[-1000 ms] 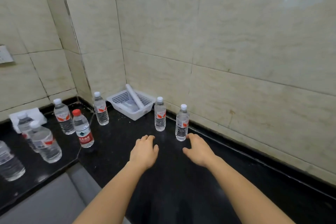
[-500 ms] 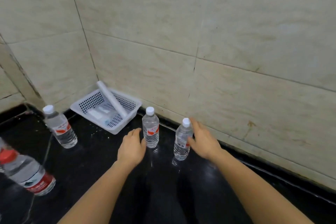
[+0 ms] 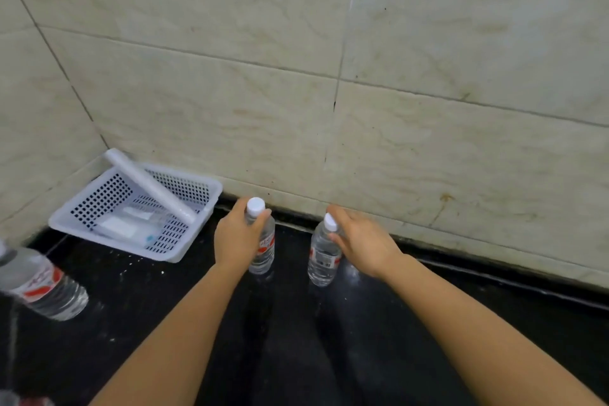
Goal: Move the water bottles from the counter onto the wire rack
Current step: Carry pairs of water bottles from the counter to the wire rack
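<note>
The left bottle (image 3: 265,255), merely approached half a second ago, is now gripped at its shoulder by the curled fingers of the left hand (image 3: 237,241). The right bottle (image 3: 321,260) is pinched beneath its white cap by the right hand (image 3: 364,245). Both clear, ribbed plastic bottles are stood upright on the glossy black counter (image 3: 296,339).

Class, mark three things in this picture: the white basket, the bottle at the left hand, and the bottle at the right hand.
white basket (image 3: 99,199): head view, on its perforated left wall.
left bottle (image 3: 265,249): head view, on its red-and-white label.
right bottle (image 3: 324,259): head view, on its label.
</note>
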Demonstrator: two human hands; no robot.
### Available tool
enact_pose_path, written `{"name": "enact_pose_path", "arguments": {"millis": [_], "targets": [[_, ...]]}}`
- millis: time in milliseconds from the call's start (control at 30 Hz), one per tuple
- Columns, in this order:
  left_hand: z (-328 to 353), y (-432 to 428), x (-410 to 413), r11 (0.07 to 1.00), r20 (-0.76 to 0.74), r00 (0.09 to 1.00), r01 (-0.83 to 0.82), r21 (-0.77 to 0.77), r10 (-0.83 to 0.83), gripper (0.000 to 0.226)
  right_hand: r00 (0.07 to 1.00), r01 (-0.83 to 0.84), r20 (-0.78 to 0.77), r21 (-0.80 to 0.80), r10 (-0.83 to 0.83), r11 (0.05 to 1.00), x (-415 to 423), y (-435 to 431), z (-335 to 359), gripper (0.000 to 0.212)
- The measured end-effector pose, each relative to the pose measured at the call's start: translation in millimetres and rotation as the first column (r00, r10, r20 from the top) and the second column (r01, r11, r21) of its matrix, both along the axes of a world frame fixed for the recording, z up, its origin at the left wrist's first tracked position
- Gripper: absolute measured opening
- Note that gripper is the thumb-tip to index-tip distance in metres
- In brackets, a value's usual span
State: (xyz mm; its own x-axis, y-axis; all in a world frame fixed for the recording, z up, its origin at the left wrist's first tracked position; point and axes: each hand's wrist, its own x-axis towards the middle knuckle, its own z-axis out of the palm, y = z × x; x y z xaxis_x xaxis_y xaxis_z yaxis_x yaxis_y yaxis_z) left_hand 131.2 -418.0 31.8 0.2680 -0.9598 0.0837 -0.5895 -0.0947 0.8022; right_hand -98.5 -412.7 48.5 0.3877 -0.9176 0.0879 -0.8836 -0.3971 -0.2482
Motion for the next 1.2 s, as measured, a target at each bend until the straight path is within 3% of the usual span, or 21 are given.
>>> {"name": "enact_pose_path", "arguments": {"millis": [300,467,633,867,1200], "targets": [[-5,48,-12,0.97,0.13,0.967,0.229,-0.081,-0.218,0.022,0.99,0.139,0.035,-0.027,-0.138,0.99,-2,50,3,0.033],[5,81,-38,0.918,0.148,0.914,0.39,-0.066,-0.378,0.01,0.971,0.228,-0.058,-0.059,-0.231,0.972,-35,92,6,0.035],[9,124,-81,0.852,0.173,0.842,0.522,-0.026,-0.511,0.016,0.954,0.291,0.08,-0.002,-0.29,0.957,-83,154,9,0.034],[13,216,-193,0.717,0.128,0.709,0.697,0.028,-0.694,0.024,0.9,0.395,0.161,0.088,-0.404,0.915,-189,274,24,0.027],[63,369,-409,0.566,0.139,0.579,0.815,-0.122,-0.803,0.025,0.846,0.507,0.211,-0.032,-0.49,0.861,-385,465,84,0.024]]}}
